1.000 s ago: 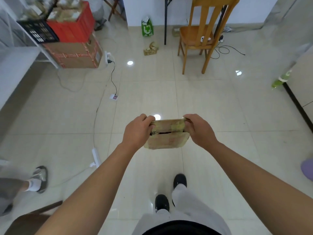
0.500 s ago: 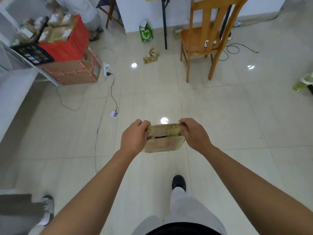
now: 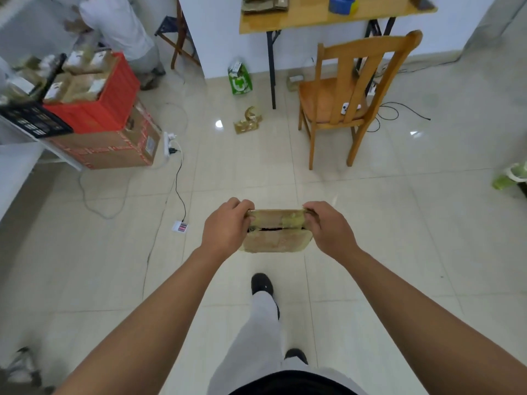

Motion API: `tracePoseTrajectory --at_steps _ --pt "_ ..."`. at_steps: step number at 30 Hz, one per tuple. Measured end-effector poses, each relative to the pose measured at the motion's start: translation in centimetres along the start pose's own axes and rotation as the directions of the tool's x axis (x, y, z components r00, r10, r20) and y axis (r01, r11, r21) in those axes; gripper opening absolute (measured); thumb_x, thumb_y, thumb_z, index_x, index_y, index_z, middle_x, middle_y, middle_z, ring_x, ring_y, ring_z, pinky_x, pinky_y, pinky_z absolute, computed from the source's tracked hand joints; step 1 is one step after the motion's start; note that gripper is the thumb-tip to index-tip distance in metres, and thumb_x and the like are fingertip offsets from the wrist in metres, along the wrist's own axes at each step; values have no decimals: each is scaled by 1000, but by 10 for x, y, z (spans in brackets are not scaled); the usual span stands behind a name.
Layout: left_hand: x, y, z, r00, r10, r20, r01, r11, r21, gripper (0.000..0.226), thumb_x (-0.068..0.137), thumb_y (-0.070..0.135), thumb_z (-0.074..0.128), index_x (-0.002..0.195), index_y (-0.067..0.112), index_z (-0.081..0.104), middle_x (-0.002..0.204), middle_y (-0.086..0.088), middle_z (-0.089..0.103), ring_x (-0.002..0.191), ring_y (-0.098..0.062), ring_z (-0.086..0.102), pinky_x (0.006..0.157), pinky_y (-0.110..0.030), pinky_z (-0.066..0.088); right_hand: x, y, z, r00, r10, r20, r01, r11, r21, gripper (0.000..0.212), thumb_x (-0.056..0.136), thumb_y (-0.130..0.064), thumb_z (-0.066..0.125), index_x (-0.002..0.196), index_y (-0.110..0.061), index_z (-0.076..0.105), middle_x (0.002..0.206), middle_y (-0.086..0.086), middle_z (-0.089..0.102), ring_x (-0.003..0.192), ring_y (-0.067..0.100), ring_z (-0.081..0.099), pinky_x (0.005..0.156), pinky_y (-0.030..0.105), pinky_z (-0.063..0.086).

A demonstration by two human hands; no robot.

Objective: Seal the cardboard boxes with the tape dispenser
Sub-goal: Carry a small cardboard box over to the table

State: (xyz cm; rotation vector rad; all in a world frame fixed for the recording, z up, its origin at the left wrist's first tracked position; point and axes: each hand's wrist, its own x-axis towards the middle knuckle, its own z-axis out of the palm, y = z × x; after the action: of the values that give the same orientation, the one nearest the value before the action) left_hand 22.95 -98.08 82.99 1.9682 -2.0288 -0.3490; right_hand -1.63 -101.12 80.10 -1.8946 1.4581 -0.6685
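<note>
I hold a small flat cardboard box (image 3: 275,240) in front of me above the tiled floor. Its top carries patches of tape and a dark gap along the flap seam. My left hand (image 3: 225,228) grips its left end and my right hand (image 3: 332,230) grips its right end. A blue tape dispenser (image 3: 342,4) sits on the wooden table (image 3: 302,19) at the far wall, beside a stack of flat cardboard (image 3: 265,3).
A wooden chair (image 3: 353,95) stands ahead right of me. At left, a red crate (image 3: 97,92) full of parcels rests on a large taped carton (image 3: 114,149). A cable and power strip (image 3: 171,143) cross the floor. Another person (image 3: 119,29) bends at the far left.
I have walked forward with the box held the same way. The chair and crate are nearer, and the table with the tape dispenser has come into view.
</note>
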Motion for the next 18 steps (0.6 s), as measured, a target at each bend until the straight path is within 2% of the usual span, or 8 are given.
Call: tracePoseTrajectory --at_steps 6,10,18 --pt "107 -30 18 999 49 10 -48 998 -35 18 97 20 57 114 20 63 103 2 59 87 -21 57 64 -31 42 99 17 2 999 47 -3 -47 996 -78 24 101 -13 52 122 -12 63 112 0 64 94 16 59 82 31 49" --pt "181 -56 17 1000 22 22 -21 997 -74 18 97 21 58 115 20 62 103 2 58 87 -20 56 65 -32 45 179 13 7 998 67 6 -66 992 -107 24 102 -15 51 122 -12 63 112 -1 63 92 12 55 78 26 42" --pt "328 -87 -7 997 77 20 -75 994 -77 16 96 20 59 112 21 62 102 4 59 86 -19 56 66 -35 50 318 7 0 995 66 -73 -74 992 -103 23 100 -11 51 119 -12 64 109 0 63 91 12 54 79 30 45"
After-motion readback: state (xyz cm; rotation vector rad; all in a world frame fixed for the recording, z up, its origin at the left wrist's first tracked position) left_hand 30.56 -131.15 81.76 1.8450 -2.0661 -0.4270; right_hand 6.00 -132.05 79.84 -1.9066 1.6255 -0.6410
